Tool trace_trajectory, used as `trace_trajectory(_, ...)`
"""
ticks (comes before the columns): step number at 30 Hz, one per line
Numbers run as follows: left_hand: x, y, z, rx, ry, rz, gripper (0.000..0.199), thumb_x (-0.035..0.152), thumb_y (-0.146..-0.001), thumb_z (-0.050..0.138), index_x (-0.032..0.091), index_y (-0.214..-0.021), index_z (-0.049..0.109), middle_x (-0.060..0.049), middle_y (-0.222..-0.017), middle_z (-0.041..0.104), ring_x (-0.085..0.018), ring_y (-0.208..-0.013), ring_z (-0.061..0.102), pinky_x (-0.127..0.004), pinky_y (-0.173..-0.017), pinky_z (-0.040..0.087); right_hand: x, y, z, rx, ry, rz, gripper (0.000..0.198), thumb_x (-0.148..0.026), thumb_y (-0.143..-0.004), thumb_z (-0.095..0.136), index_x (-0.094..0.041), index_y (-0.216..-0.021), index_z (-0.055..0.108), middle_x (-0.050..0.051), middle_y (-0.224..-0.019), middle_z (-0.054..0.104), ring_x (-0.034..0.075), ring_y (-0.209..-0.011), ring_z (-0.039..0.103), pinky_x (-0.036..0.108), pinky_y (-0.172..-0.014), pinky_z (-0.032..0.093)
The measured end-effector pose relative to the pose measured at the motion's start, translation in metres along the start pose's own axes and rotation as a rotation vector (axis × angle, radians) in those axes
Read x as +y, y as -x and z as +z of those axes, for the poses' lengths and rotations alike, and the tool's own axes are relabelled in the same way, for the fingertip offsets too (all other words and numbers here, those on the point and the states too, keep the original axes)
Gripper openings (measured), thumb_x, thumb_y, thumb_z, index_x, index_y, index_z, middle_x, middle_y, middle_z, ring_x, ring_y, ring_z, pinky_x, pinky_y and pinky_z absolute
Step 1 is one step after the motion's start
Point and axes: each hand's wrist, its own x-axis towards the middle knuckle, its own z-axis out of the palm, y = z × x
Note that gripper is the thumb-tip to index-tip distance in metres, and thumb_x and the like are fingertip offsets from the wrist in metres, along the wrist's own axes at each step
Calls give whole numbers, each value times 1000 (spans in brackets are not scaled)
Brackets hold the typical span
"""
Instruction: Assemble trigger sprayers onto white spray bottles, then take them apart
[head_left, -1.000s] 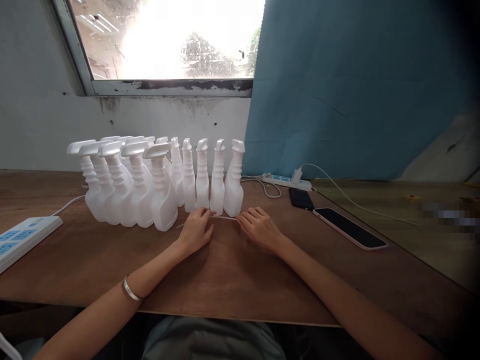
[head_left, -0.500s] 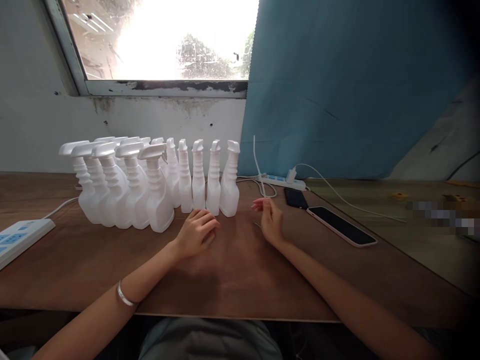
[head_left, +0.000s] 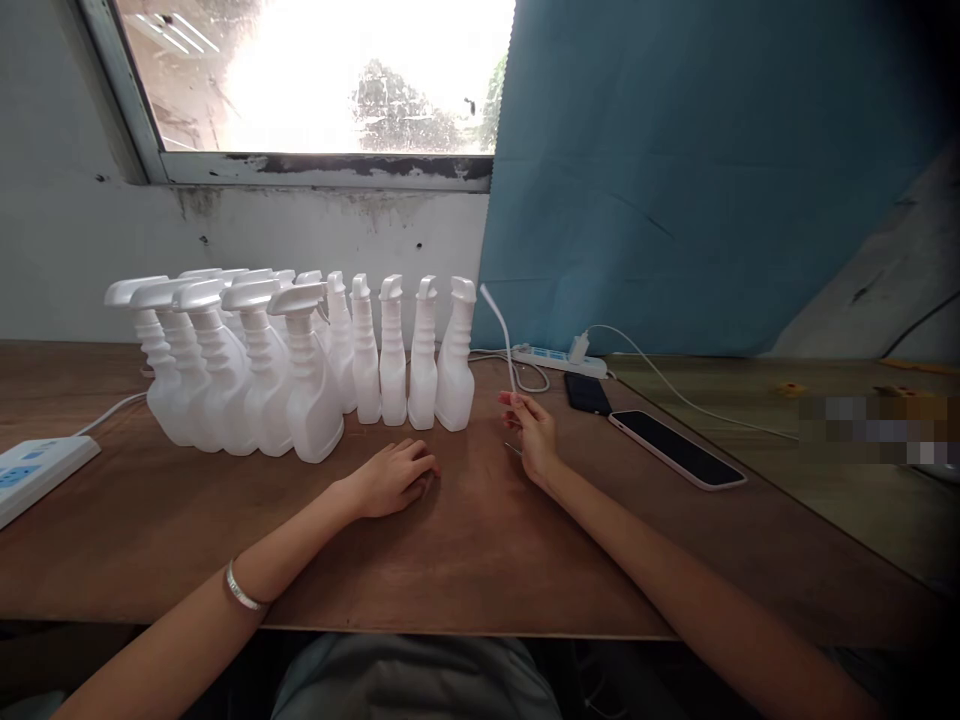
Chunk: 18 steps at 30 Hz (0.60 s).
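My right hand is closed, thumb and fingers pinching the lower end of a thin white bent tube. The tube rises from the fingertips and leans left at its top. A thin dark sliver shows beside the palm; what it is I cannot make out. Low over the tabletop, my left hand has its fingers loosely bent and apart, with no object visible in it; its palm is hidden. Just beyond it stand white spray bottles with trigger heads, in rows. The nearest front bottle is to its left.
On the right lie a pink-edged phone and a smaller dark phone. A power strip with a plugged-in white charger sits at the back. Another power strip is at the left. The brown table ends before a blue curtain.
In my right hand the white tube has tilted to the left, from nearly upright. My left hand has dropped slightly away from the bottles, its fingers loosening. The view has shifted a little.
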Motion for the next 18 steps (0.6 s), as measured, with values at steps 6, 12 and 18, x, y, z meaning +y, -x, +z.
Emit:
trace_trajectory(6, 0, 0, 1, 1, 3, 0, 20, 18, -83, 41, 20, -99, 53, -6, -100, 52, -20, -92, 49, -31, -80, 39, 1, -1, 0, 18, -3, 115, 33, -52, -70, 53, -19, -68, 58, 3, -68, 64, 11, -49, 53, 25, -46, 41)
trace_trajectory(12, -1, 0, 1, 8, 0, 2, 21, 19, -83, 41, 21, -100, 53, -7, -99, 52, -19, -92, 49, -31, -80, 40, -2, 1, 1, -9, -30, 148, 31, -49, -67, 58, -19, -69, 53, 0, -62, 61, 9, -43, 49, 22, -42, 39)
trace_trajectory(18, 0, 1, 0, 16, 5, 9, 21, 19, -84, 39, 20, -99, 53, -7, -99, 52, -19, -92, 49, -31, -80, 40, -4, 7, 2, -104, 17, 39, 36, -45, -63, 65, -20, -89, 58, 1, -84, 65, 5, -49, 50, 18, -45, 39)
